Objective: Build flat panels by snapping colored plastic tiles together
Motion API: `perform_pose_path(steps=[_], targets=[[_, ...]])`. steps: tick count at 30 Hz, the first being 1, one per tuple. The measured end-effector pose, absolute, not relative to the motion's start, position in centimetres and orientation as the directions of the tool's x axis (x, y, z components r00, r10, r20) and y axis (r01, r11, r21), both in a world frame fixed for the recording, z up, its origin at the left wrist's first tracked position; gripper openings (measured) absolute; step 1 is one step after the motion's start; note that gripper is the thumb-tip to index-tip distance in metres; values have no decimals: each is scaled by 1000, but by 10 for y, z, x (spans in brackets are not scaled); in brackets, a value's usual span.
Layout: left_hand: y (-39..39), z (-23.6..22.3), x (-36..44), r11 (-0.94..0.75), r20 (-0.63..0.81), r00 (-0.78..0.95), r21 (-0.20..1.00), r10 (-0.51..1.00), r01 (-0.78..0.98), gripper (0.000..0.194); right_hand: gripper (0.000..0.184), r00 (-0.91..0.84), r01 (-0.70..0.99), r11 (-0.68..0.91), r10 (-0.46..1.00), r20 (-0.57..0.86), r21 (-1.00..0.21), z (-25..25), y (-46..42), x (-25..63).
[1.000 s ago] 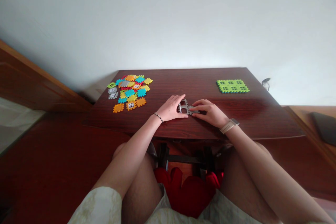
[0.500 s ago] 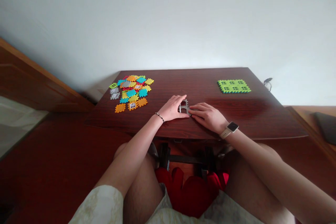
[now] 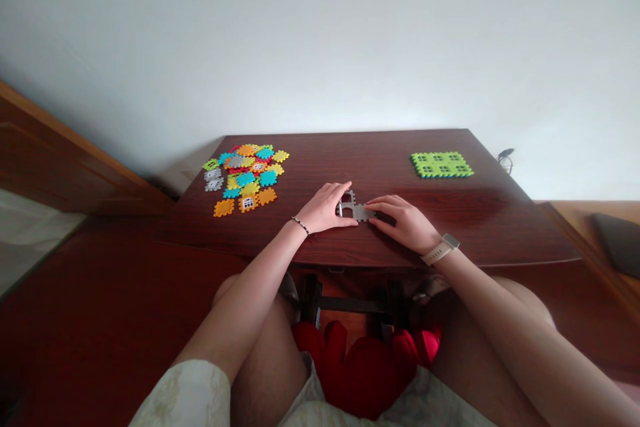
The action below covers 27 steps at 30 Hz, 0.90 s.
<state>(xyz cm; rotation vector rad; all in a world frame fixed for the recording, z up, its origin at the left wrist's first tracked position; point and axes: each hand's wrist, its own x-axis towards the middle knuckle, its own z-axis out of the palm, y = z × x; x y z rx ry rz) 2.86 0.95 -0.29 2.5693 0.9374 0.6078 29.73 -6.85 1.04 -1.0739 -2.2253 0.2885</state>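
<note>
Near the front middle of the table, my left hand spans a grey interlocking tile with an open frame, thumb at its near side and fingers at its far side. A solid grey interlocking tile lies flat against the right of the framed one. My right hand has its thumb and fingertips on the right end of this solid tile. Part of the framed tile is hidden behind my left fingers, and whether the two tiles are fully locked together I cannot tell.
A pile of coloured interlocking tiles, some with windows, lies on the left of the brown table. At the right sits a stack of green window panels. A wall rises behind the table.
My right hand has drawn back a little to the right, uncovering the solid grey tile. My left hand stays at the framed tile. The whole view has shifted slightly.
</note>
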Motion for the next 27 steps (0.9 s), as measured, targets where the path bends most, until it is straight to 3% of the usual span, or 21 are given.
perform_pose_path(steps=[6,27], targets=[[9,-2,28,-724,270,694,454,668,520,105,20,-444,643,625,775,449,-443,13,-70,308],[8,0,29,-716,261,692,460,674,524,102,30,-495,667,635,768,405,-389,11,-75,312]])
